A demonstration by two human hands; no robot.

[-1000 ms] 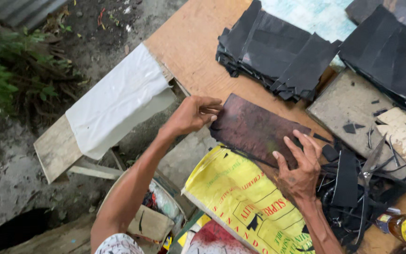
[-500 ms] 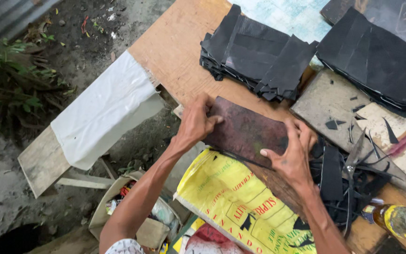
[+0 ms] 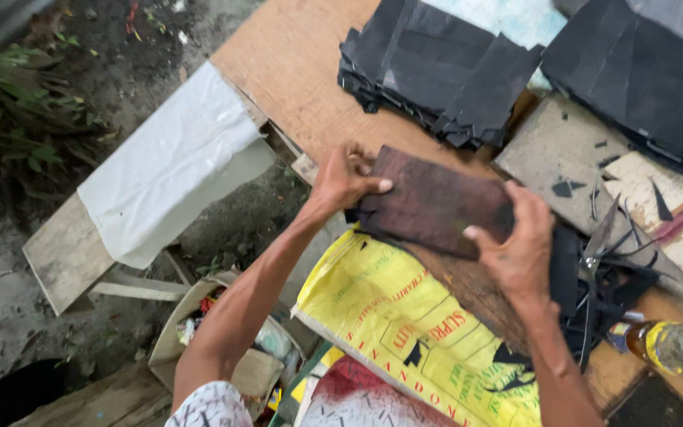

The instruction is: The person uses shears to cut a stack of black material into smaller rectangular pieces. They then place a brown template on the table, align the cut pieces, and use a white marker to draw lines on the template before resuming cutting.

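Head view: both hands grip a dark reddish-brown sheet (image 3: pixel 436 202) held just above the bench (image 3: pixel 294 71). Left hand (image 3: pixel 345 178) clamps its left end; right hand (image 3: pixel 519 249) clamps its right edge. Yellow sack (image 3: pixel 389 324) lies below.

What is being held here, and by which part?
A dark reddish-brown flat piece, held by both hands at its two short ends: left hand on the left end, right hand on the right end.
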